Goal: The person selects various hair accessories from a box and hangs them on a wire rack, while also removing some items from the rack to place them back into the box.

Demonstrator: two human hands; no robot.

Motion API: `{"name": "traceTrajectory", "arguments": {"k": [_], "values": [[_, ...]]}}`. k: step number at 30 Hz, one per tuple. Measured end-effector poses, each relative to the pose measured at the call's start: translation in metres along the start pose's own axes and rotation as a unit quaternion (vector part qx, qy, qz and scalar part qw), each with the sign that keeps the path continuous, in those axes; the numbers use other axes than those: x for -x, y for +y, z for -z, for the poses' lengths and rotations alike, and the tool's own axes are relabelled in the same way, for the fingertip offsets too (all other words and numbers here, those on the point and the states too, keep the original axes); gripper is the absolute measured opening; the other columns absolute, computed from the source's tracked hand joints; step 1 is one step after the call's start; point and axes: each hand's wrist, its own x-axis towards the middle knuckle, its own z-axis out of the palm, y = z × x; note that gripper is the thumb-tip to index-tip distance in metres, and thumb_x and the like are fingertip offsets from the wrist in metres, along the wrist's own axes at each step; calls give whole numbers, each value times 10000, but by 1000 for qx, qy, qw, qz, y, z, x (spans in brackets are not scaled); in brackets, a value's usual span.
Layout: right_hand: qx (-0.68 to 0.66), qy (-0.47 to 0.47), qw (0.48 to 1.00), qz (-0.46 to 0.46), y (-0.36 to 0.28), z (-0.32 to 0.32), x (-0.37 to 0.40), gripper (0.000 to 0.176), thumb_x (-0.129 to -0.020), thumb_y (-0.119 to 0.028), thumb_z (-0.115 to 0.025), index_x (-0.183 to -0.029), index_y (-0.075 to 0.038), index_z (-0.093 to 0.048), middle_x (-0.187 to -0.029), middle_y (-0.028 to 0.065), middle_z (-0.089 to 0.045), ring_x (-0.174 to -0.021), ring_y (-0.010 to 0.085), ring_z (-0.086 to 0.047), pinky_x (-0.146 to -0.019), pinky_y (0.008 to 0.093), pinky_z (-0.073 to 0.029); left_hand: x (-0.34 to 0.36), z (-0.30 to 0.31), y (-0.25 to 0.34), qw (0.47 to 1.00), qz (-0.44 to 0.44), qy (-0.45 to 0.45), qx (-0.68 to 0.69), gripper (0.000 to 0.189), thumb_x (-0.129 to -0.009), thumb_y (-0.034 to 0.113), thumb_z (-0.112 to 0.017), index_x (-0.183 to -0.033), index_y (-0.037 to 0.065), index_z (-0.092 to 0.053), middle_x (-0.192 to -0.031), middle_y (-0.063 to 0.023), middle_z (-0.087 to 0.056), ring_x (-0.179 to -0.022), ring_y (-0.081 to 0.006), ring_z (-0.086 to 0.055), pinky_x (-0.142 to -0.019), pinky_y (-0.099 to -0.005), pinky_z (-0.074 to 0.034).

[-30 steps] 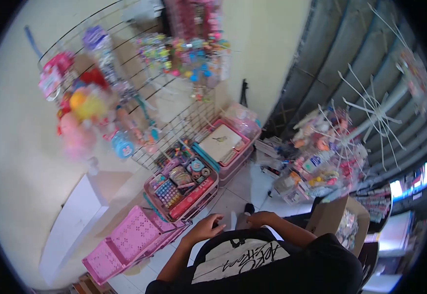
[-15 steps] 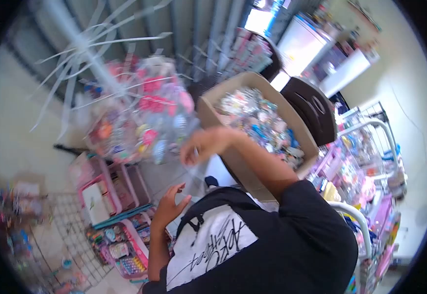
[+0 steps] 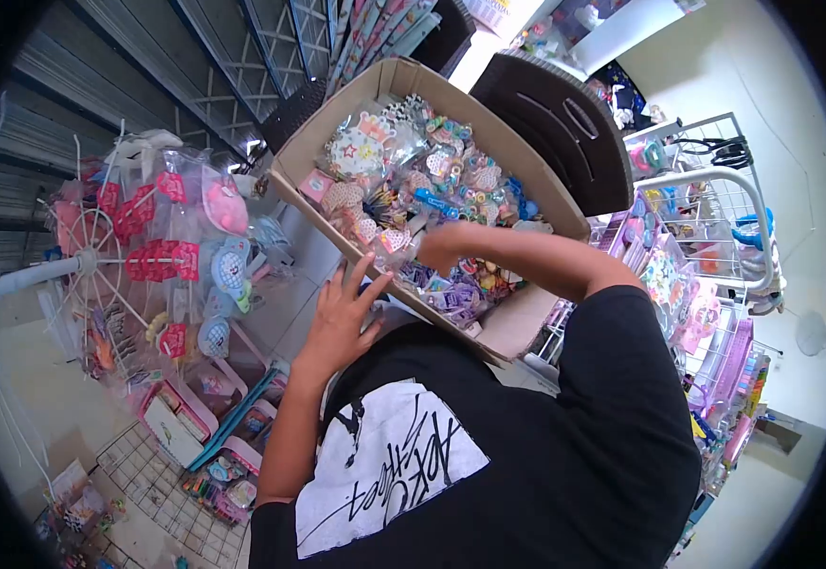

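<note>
A large cardboard box [image 3: 545, 180] stands before me, filled with small items in clear plastic packets. My right hand [image 3: 443, 248] is down inside the box among the packets, its fingers pointing downward and mostly hidden behind the hand. Whether it holds anything does not show. Purple packets [image 3: 460, 299] and a blue packet [image 3: 435, 202] lie close to it. My left hand [image 3: 342, 313] is open with fingers spread, its fingertips at the box's near rim. A white star-patterned round item [image 3: 356, 154] lies toward the far left of the box.
A dark brown chair [image 3: 560, 123] stands behind the box. To the left, a rotating rack [image 3: 86, 264] carries pink and blue bagged goods. A white wire rack [image 3: 754, 228] with packaged goods is on the right. Pink trays [image 3: 171, 417] and a wire grid [image 3: 147, 484] are at lower left.
My view has shifted toward the box, which now sits more central. My right hand has gone from the air beside the box down into its contents. My left hand has come up to the rim.
</note>
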Motion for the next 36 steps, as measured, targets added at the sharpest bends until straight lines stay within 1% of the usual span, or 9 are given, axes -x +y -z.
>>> {"name": "traceTrajectory", "arguments": {"k": [2, 4, 10, 13, 18, 24, 29, 33, 36], "values": [[-14, 33, 999, 15, -6, -46, -2, 303, -682, -223, -736, -881, 6, -735, -806, 157, -724, -749, 323, -709, -671, 458, -553, 4, -1, -6, 999, 13, -14, 42, 667, -818, 188, -732, -1430, 181, -469, -1570, -120, -303, -1321, -394, -421, -1059, -492, -387], [-69, 195, 978, 1, -16, -66, 9, 352, -668, -197, -723, -964, -9, -701, -825, 173, -710, -789, 379, -706, -683, 486, -557, 6, -1, -7, 996, 27, -21, 80, 634, -819, 183, -734, -1402, 155, -487, -1565, -120, -312, -1294, -383, -456, -1053, -486, -396], [-140, 229, 963, -27, -20, -77, 14, 367, -687, -116, -635, -1044, -29, -641, -837, 204, -695, -821, 422, -689, -681, 519, -545, 9, -1, -8, 993, 48, -30, 106, 607, -820, 139, -727, -1387, 161, -510, -1572, -101, -313, -1235, -356, -511, -1033, -446, -423], [-161, 223, 961, -20, -22, -75, 13, 335, -735, -168, -652, -1047, -46, -644, -838, 198, -695, -846, 416, -688, -730, 525, -540, 9, -3, -11, 992, 49, -40, 108, 611, -821, 133, -727, -1391, 162, -511, -1578, -105, -308, -1245, -357, -509, -1038, -446, -422], [-304, 351, 881, -89, -58, -60, -8, 321, -842, -319, -654, -1072, -95, -670, -894, 189, -705, -897, 395, -679, -815, 520, -518, 6, -6, -10, 991, 45, -15, 125, 610, -813, 125, -710, -1390, 181, -518, -1575, -92, -323, -1193, -344, -538, -1011, -455, -435], [-353, 319, 877, 62, -31, -46, -9, 289, -871, -314, -651, -942, -44, -729, -815, 174, -700, -762, 316, -693, -702, 435, -521, 4, -6, -7, 990, 51, -15, 132, 595, -829, 130, -699, -1391, 173, -512, -1575, -94, -317, -1207, -352, -534, -1020, -453, -434], [-316, 205, 925, 47, -19, -39, -7, 328, -881, -345, -637, -996, -54, -738, -831, 173, -715, -761, 332, -696, -688, 433, -523, 1, -8, -2, 982, 74, -25, 169, 591, -831, 120, -717, -1384, 134, -512, -1591, -123, -285, -1384, -380, -409, -1109, -450, -378], [-348, 274, 894, -71, -55, -58, -45, 299, -846, -315, -607, -958, -70, -737, -907, 200, -713, -878, 393, -686, -802, 491, -535, 3, -11, -4, 981, 74, -19, 178, 587, -832, 120, -718, -1381, 125, -508, -1591, -133, -279, -1416, -381, -372, -1129, -448, -360], [-374, 311, 872, -56, -53, -60, -35, 294, -843, -317, -613, -941, -67, -732, -888, 201, -709, -870, 394, -686, -785, 482, -535, 7, -11, -3, 978, 76, -13, 195, 582, -833, 119, -717, -1377, 123, -509, -1591, -136, -280, -1420, -382, -365, -1132, -447, -357]]}}
